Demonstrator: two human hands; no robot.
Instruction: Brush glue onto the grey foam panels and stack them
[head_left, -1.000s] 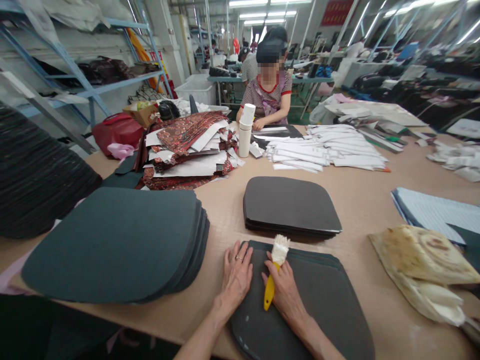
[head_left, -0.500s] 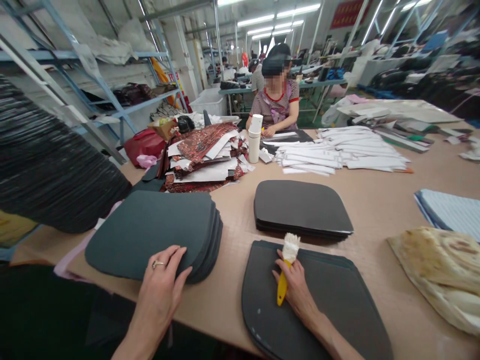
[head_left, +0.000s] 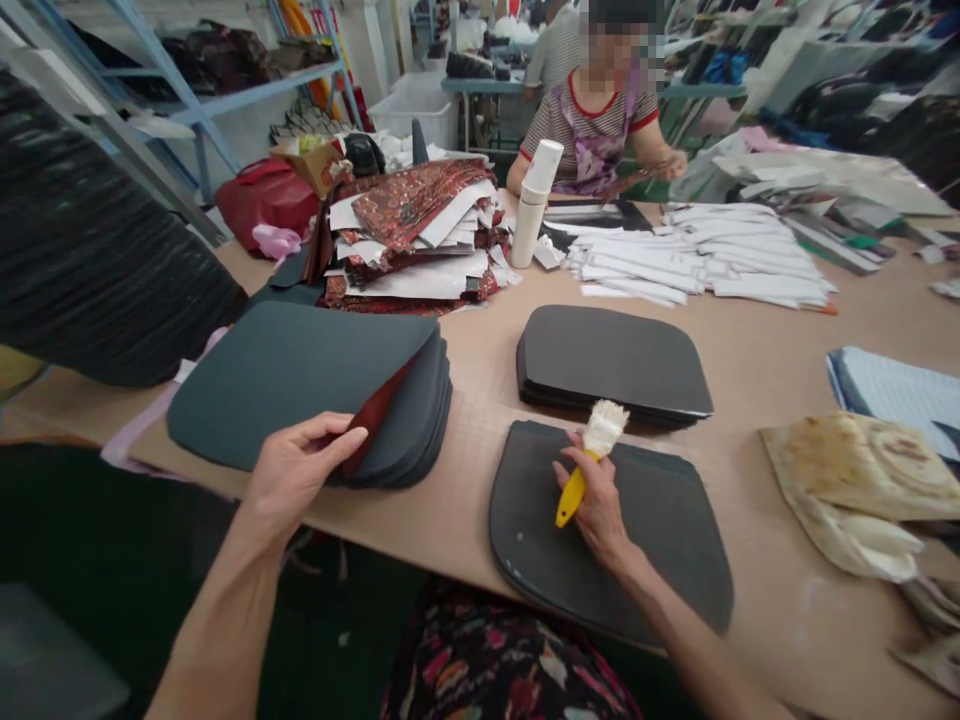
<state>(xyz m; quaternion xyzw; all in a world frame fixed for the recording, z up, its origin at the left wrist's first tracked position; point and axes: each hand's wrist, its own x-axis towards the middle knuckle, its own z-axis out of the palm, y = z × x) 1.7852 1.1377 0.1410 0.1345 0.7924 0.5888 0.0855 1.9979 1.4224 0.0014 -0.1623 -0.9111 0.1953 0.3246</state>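
Observation:
My left hand (head_left: 296, 465) pinches the near right edge of the top dark green sheet (head_left: 292, 370) on a stack at the left. That edge is lifted and curls back, baring a reddish-brown underside (head_left: 382, 410). Below it lie more rounded dark sheets (head_left: 427, 400). In my right hand (head_left: 596, 500) is a paint brush (head_left: 576, 487) with a yellow handle and whitish bristles pointing away from me. The hand rests over a dark grey stack of shaped sheets (head_left: 652, 520) at the table's front edge. Just behind stands another dark grey stack (head_left: 611, 350).
A patterned heap of scraps (head_left: 420, 240), a white bottle (head_left: 534, 205) and white strips (head_left: 697, 255) lie toward the back. Across the table sits a person (head_left: 592, 120). At the right are a stained cloth bundle (head_left: 855, 480) and a lined pad (head_left: 896, 385). A tall black stack (head_left: 97, 240) leans at the left.
My left hand has gone from resting on the green stack to lifting the top sheet's edge. My right hand keeps the brush over the grey stack. The view has tilted down.

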